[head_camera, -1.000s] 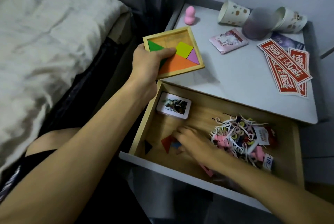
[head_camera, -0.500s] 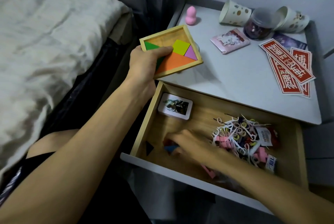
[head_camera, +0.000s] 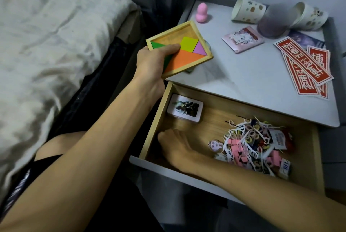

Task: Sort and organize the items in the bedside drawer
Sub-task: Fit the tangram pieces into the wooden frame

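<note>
The left grip [head_camera: 151, 63] is closed on the near corner of a wooden puzzle tray [head_camera: 175, 33], with the thumb laid across the top over a green piece [head_camera: 156, 44]. The tray is held tilted above the front left corner of the tabletop [head_camera: 243, 82]. A yellow square [head_camera: 189, 44], a pink triangle [head_camera: 200, 49] and a large orange triangle [head_camera: 185, 61] are seated in it, and part of its wooden floor is left bare.

The right grip [head_camera: 176, 147] is reached down into the open drawer [head_camera: 155, 119], at its front left corner. Its fingers are turned under and away from the camera, so it cannot be told whether anything is held.

Towards the back left of the drawer a white card box with a picture on top [head_camera: 185, 108] is seen lying flat. On the right side a tangled heap of floss picks, hair ties and pink clips [head_camera: 249, 147] is spread.

On the tabletop a pink sponge [head_camera: 71, 12] is stood at the back left. Two paper cups [head_camera: 247, 11] [head_camera: 309, 18] are lying on their sides at the back, with a blurred jar [head_camera: 271, 24] between them. A pink packet [head_camera: 243, 39] lies in front of them, and red stickers [head_camera: 303, 61] are overlapped at the right edge. A bed [head_camera: 46, 44] with a pale cover is seen to the left.
</note>
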